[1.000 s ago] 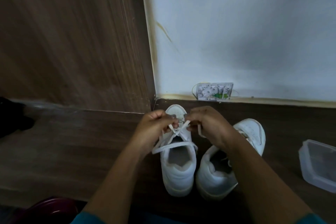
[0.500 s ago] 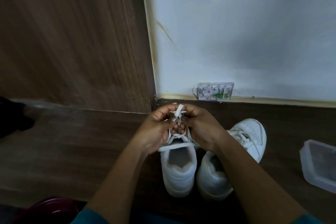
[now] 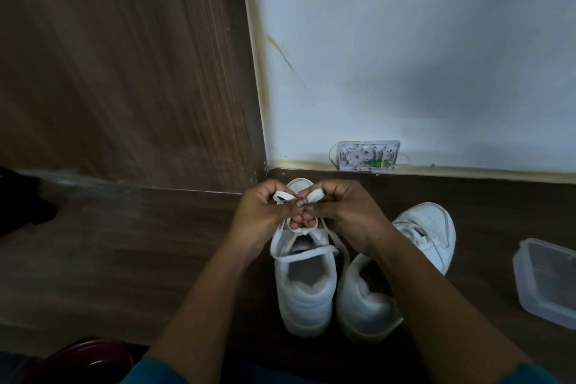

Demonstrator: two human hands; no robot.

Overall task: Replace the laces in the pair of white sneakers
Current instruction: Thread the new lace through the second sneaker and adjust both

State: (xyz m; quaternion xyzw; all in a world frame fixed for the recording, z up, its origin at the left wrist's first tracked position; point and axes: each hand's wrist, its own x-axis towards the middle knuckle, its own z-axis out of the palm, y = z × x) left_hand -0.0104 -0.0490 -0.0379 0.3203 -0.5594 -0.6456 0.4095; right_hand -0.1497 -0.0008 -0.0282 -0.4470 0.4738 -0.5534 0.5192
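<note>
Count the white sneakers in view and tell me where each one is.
2. The left sneaker stands beneath the left hand and right hand, which pinch its lace. The right sneaker sits beside it, toe angled right. None appears hidden.

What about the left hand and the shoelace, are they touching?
Touching. The head view shows the left hand pinching a loop of the shoelace above the sneaker.

One head-worn view is aimed forward and down at the floor point(image 3: 109, 259) by the wall point(image 3: 405, 56); the left hand point(image 3: 265, 212) and right hand point(image 3: 349, 212) are seen close.
</note>
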